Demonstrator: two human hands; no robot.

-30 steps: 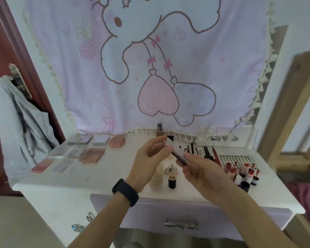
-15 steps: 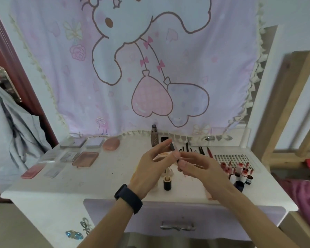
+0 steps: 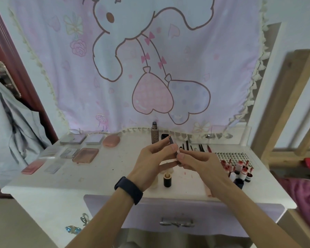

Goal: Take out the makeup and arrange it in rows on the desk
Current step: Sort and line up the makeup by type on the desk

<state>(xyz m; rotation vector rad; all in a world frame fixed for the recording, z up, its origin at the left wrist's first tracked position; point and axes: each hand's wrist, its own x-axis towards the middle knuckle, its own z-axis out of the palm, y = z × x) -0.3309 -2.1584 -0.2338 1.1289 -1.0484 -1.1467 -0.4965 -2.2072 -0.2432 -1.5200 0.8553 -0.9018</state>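
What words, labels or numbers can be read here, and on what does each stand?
"ANN", running down the tall brown bottle; further letters unclear.
Print on the edge of the lash tray: too blurred to read.
White label on the small dark bottle: too small to read.
Held slim tube: nothing legible.

Lying open left of the tall bottle [image 3: 154, 136]: bare desk [image 3: 118, 167], reaching to the palettes [image 3: 85, 154] well left of it. Crowding the bottle's right: pencils [image 3: 195, 147], a dotted sheet [image 3: 231, 155], small bottles [image 3: 240, 171]. Standing near, in front of it: a black tube [image 3: 167, 181].
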